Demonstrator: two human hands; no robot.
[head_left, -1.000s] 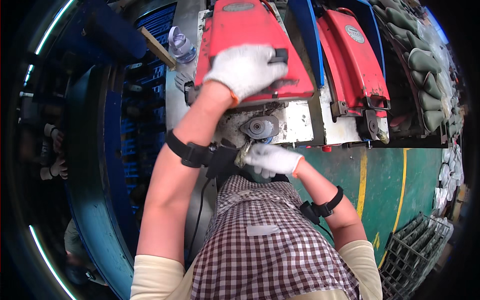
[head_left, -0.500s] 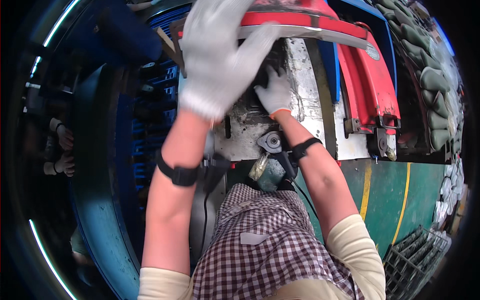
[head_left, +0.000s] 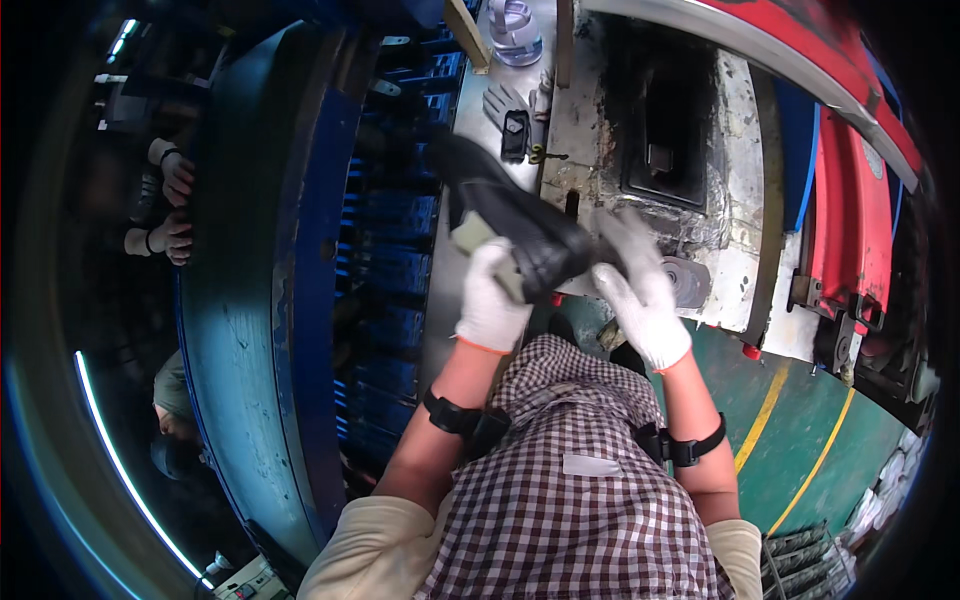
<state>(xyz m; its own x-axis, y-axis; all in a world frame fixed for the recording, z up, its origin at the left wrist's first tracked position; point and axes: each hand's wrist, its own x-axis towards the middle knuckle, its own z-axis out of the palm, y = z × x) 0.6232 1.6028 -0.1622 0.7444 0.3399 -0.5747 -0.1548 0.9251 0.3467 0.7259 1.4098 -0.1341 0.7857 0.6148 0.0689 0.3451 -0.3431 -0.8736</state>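
Observation:
A black shoe (head_left: 525, 225), blurred by motion, is held at an angle above the front of the work surface. Pale green shows along its lower side. My left hand (head_left: 493, 300), in a white knit glove, is closed around that pale green side. My right hand (head_left: 645, 295), gloved alike, is just right of the shoe's near end. Its fingers are stretched out and smeared, and I cannot tell whether they touch the shoe. Beyond it lies the machine's blackened bed (head_left: 680, 130), with a small metal block (head_left: 660, 158) in its recess.
A red machine cover (head_left: 790, 40) arches over the upper right, with another red machine (head_left: 850, 220) beside it. Gloves (head_left: 505, 103), a black phone-like device (head_left: 515, 136) and a clear bottle (head_left: 515, 35) lie or stand at the back. Blue racking (head_left: 390, 270) and co-worker's gloved hands (head_left: 172, 205) are left.
Both hands have come back toward me, the right one out of the dark machine bed. The black shoe is now in my left hand. The view has swung left.

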